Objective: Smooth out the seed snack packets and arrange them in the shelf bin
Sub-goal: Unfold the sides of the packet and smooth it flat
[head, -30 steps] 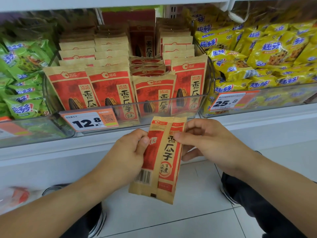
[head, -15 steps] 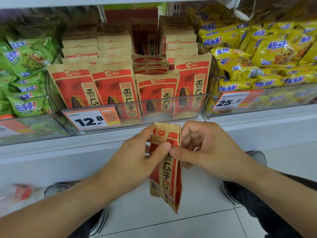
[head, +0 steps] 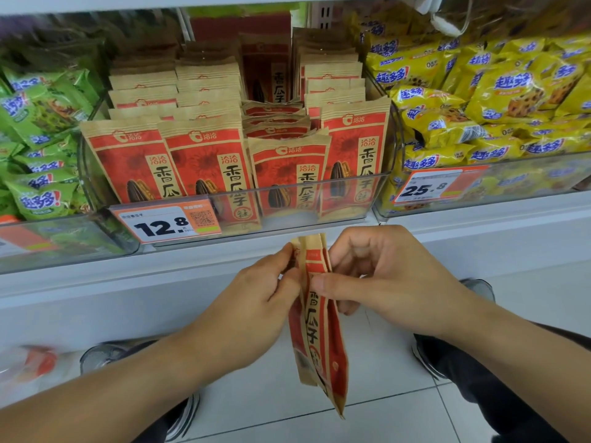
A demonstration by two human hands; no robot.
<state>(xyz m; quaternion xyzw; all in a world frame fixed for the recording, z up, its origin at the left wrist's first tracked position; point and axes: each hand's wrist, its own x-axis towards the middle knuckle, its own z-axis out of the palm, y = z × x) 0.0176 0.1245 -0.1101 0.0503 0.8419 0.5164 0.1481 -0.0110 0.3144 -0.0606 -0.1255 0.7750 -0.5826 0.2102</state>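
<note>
Packet (head: 315, 318) of seeds, red and kraft-brown, hangs edge-on in front of the shelf, below the clear bin (head: 377, 190) and above the floor tiles (head: 367, 420). Both hands pinch it near its top: the left hand (head: 252, 308) has its grip clamped on the left side of the upper part, and the right hand (head: 380, 276) has thumb and forefinger closed on the front face just below the red band.

The packet looks light and papery, folded or creased lengthwise so that it shows as a narrow strip. Loose seeds inside should shift under pressure, so it will likely flatten when stroked from the top seal down, and it will probably crackle and crease rather than tear. The flat seal at the top appears the stiffest part and the safest place to hold; the lower end dangles free and would swing if moved fast.

In the bin, rows of matching packets (head: 204, 167) stand upright against the front wall. The third row from the left sits lower than its neighbours, with flattened packets (head: 275, 123) stacked behind it, so that seems the likeliest opening. The bin's front lip and the price tag (head: 166, 223) are the edges to clear on the way in. Green bags (head: 35, 123) crowd the left, yellow bags (head: 479, 100) the right.
</note>
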